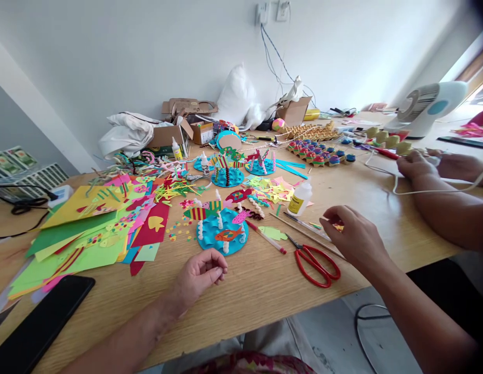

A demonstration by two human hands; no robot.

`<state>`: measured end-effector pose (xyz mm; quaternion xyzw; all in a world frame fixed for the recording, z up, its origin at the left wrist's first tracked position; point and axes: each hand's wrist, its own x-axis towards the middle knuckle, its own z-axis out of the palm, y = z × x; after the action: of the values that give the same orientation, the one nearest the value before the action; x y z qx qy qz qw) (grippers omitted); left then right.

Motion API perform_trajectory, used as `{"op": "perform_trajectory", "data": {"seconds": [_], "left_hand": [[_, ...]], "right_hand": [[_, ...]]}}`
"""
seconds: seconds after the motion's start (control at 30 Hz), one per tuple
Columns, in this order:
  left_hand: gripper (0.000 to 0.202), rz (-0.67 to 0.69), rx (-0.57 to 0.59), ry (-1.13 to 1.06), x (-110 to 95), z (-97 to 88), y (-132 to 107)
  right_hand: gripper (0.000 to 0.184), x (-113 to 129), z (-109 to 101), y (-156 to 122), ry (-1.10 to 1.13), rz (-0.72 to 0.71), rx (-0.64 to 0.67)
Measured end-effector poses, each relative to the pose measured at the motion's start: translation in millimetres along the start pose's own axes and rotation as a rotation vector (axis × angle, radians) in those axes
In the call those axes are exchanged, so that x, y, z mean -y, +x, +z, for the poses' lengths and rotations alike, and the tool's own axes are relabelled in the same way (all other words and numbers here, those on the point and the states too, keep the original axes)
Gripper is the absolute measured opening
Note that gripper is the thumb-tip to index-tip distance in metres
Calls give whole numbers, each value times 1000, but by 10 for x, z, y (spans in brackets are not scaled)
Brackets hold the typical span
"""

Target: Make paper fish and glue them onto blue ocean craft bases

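Note:
My left hand (198, 275) rests on the wooden table (257, 291), fingers curled loosely with thumb and fingertips close together, just below a blue paper disc (218, 244) decorated with paper fish and white posts. My right hand (352, 236) lies to the right of it, fingers pinched on small yellow and red paper bits near thin wooden sticks (304, 231). Red-handled scissors (315, 262) lie open between my hands. A white glue bottle (299, 198) stands above the right hand.
Coloured paper sheets (81, 234) and scraps cover the left. A black phone (39, 324) lies at the front left. More blue discs (228, 176) and painted egg-carton cups (319, 153) sit behind. Another person's hands (424, 166) hold a white cable at right, near a fan (424, 106). Boxes and bags line the wall.

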<state>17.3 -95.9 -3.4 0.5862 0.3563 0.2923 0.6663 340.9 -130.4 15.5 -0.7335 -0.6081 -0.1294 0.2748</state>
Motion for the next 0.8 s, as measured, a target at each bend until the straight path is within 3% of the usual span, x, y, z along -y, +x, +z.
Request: {"op": "perform_trajectory", "data": {"seconds": [0.07, 0.27, 0.53, 0.8], "left_hand": [[14, 36, 7, 14, -3, -7, -13], [12, 251, -64, 55, 1, -93, -60], [11, 439, -293, 63, 3, -277, -42], [15, 516, -354, 205, 11, -382, 22]], "right_hand": [[8, 203, -67, -62, 81, -73, -3], [10, 648, -65, -222, 187, -205, 175], [12, 960, 110, -356, 292, -232, 359], [12, 1134, 371, -729, 394, -230, 467]]}}
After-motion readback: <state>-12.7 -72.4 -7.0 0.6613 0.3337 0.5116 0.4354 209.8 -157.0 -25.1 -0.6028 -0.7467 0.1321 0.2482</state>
